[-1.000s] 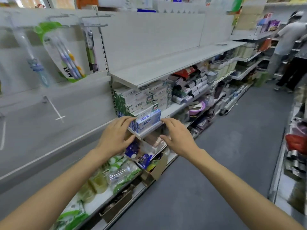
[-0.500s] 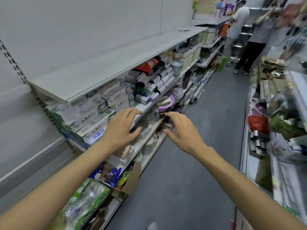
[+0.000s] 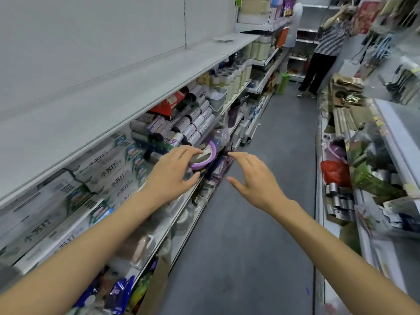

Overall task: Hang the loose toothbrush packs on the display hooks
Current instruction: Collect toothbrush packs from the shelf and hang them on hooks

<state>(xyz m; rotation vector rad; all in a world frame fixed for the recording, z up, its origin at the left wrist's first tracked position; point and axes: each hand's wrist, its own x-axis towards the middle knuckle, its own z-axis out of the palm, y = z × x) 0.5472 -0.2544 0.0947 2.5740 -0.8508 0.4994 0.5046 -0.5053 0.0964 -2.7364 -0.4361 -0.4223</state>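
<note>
both hands empty, fingers loosely spread: left hand (image 3: 172, 176) over the shelf (image 3: 181, 201) edge by a purple ring (image 3: 208, 159), right hand (image 3: 252, 178) above the aisle floor (image 3: 238, 246). no toothbrush packs or hooks can be made out.

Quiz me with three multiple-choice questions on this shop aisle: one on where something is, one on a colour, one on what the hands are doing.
1. Where do the white toothpaste boxes lie?
A. on the floor
B. on a shelf left of the aisle
C. in a trolley

2. What colour is the round rim by the left hand?
A. purple
B. yellow
C. black

3. What does the right hand hold?
A. a toothbrush pack
B. a bottle
C. nothing

Answers: 1 B, they are stacked under the bare top shelf on the left. 2 A, the curved edge is lilac-purple. 3 C, its fingers are spread over the aisle, empty.
</note>
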